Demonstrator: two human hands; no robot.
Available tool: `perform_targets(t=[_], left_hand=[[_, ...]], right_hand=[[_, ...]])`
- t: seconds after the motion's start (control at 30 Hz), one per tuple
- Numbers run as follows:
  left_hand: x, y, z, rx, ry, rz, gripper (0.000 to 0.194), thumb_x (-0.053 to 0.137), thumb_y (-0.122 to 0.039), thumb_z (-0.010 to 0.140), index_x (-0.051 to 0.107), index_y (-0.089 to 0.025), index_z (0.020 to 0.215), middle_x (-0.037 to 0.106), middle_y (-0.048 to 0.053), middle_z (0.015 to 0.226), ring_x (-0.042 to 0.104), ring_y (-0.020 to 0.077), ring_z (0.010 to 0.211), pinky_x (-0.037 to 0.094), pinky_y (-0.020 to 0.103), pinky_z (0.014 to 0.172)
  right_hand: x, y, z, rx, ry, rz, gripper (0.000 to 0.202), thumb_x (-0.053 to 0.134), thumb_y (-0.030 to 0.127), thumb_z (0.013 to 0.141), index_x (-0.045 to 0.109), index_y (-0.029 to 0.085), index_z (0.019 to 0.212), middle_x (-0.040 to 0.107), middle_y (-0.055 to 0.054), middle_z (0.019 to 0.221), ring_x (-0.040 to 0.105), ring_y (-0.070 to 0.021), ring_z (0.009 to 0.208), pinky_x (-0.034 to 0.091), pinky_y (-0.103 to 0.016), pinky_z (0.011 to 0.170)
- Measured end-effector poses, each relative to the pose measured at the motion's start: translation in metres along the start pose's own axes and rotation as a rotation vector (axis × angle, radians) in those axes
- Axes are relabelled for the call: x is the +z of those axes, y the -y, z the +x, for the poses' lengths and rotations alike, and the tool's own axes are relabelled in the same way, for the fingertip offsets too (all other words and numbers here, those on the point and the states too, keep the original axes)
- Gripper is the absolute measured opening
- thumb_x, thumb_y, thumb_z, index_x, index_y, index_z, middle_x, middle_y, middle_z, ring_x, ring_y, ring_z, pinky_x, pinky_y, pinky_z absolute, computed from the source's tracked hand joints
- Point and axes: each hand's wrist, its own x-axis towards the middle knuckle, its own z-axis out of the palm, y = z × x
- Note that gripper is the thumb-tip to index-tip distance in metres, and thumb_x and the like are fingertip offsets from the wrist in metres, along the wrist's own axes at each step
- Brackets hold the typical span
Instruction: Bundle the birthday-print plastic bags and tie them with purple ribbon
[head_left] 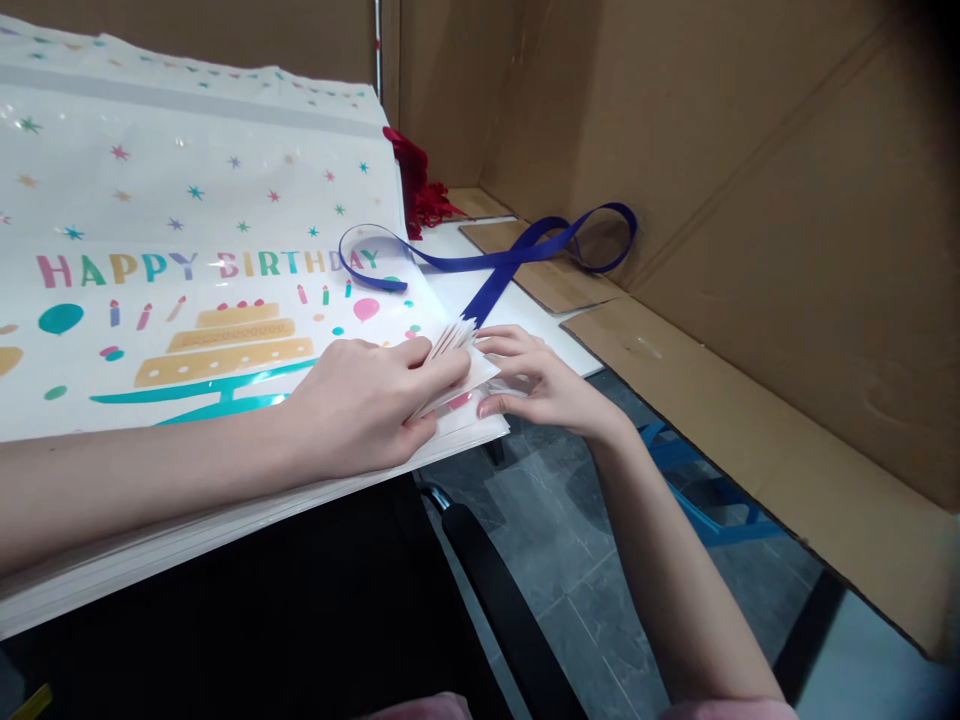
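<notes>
A thick stack of white printed plastic sheets [247,215] lies in front of me, with "HAPPY BIRTHDAY", a cake, balloons and stars on top. My left hand [367,405] rests on the near right corner of the stack. Its thumb and fingers are closed on a fanned bunch of sheet corners [452,340]. Just to the right, my right hand [529,378] has its fingers curved and apart around the loose corner edges; the thumb is separate from the fingers. A blue ribbon [491,290] loops out just behind the bunch.
Red tasselled cloth [412,185] pokes out behind the stack. Brown cardboard walls [750,200] rise at the back and right, with a cardboard flap [720,440] along the edge. Below are a black chair armrest [502,600], blue plastic legs [697,510] and grey floor tiles [555,540].
</notes>
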Motion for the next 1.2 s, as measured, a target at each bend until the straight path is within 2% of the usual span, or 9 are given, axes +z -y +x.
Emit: perform_targets(t=[0.17,0.3,0.37,0.47,0.63,0.77,0.9,1.07,1.2], left_hand=[[-0.001,0.000,0.000,-0.004,0.015,-0.004,0.026,0.042,-0.037,0.083,0.051,-0.021,0.101,0.054,-0.001,0.081,0.043,0.0014,0.056,0.016,0.015,0.051],[-0.002,0.000,0.000,0.003,0.004,-0.008,0.025,0.041,-0.037,0.084,0.051,-0.023,0.103,0.054,-0.001,0.082,0.044,0.0021,0.057,0.017,0.016,0.051],[-0.002,0.000,0.000,0.003,0.006,-0.006,0.026,0.042,-0.037,0.083,0.051,-0.024,0.103,0.055,-0.001,0.083,0.045,0.0024,0.058,0.018,0.016,0.051],[-0.002,0.000,0.000,-0.004,0.014,-0.001,0.027,0.043,-0.036,0.083,0.051,-0.023,0.104,0.054,-0.001,0.082,0.044,0.0021,0.057,0.018,0.016,0.051],[-0.001,0.001,0.000,0.005,-0.015,-0.016,0.026,0.042,-0.036,0.083,0.051,-0.024,0.104,0.055,-0.001,0.082,0.044,0.0020,0.057,0.019,0.014,0.052],[0.000,0.001,0.000,0.027,-0.051,-0.015,0.030,0.037,-0.043,0.086,0.052,-0.023,0.104,0.054,-0.001,0.079,0.043,0.0014,0.055,0.023,0.014,0.053],[0.000,0.001,0.000,0.038,-0.050,-0.009,0.041,0.036,-0.055,0.085,0.053,-0.023,0.104,0.054,-0.001,0.078,0.044,0.0016,0.056,0.026,0.014,0.054],[-0.001,0.001,0.000,0.012,-0.027,-0.009,0.030,0.040,-0.040,0.084,0.052,-0.023,0.105,0.056,-0.001,0.083,0.046,0.0014,0.058,0.025,0.013,0.054],[-0.002,0.002,0.001,-0.005,-0.010,-0.059,0.030,0.037,-0.037,0.085,0.054,-0.021,0.104,0.057,0.000,0.082,0.046,0.0012,0.057,0.022,0.013,0.052]], right_hand=[[0.004,0.004,0.003,0.048,-0.111,0.044,0.033,0.066,0.048,0.071,0.067,0.020,0.088,0.054,-0.001,0.111,0.043,-0.0129,0.114,0.035,-0.029,0.102],[0.008,0.007,0.002,0.189,-0.291,0.091,0.050,0.074,0.048,0.059,0.060,0.017,0.096,0.054,-0.003,0.107,0.049,-0.0119,0.105,0.039,-0.027,0.097],[0.009,0.009,0.001,0.226,-0.316,0.096,0.048,0.075,0.047,0.057,0.059,0.015,0.089,0.054,-0.002,0.108,0.049,-0.0120,0.105,0.039,-0.027,0.096],[0.008,0.011,0.001,0.201,-0.263,0.147,0.036,0.071,0.046,0.064,0.061,0.014,0.076,0.052,-0.001,0.112,0.048,-0.0119,0.109,0.036,-0.028,0.100],[0.002,0.014,0.003,0.175,-0.174,0.387,0.031,0.058,0.044,0.079,0.064,0.015,0.088,0.052,-0.004,0.111,0.051,-0.0088,0.105,0.039,-0.026,0.098],[0.000,0.016,0.002,0.205,-0.155,0.449,0.032,0.050,0.043,0.085,0.064,0.014,0.088,0.050,-0.005,0.112,0.050,-0.0081,0.105,0.040,-0.024,0.098],[0.001,0.015,0.000,0.169,-0.158,0.439,0.029,0.052,0.041,0.084,0.063,0.016,0.093,0.048,-0.004,0.114,0.048,-0.0079,0.109,0.039,-0.024,0.101],[0.000,0.011,-0.001,0.128,-0.138,0.346,0.028,0.054,0.040,0.083,0.063,0.017,0.096,0.049,-0.004,0.114,0.048,-0.0088,0.110,0.037,-0.027,0.104],[-0.001,0.010,0.000,0.184,-0.078,0.194,0.037,0.063,0.048,0.074,0.066,0.020,0.098,0.048,-0.005,0.116,0.043,-0.0133,0.114,0.036,-0.030,0.102]])
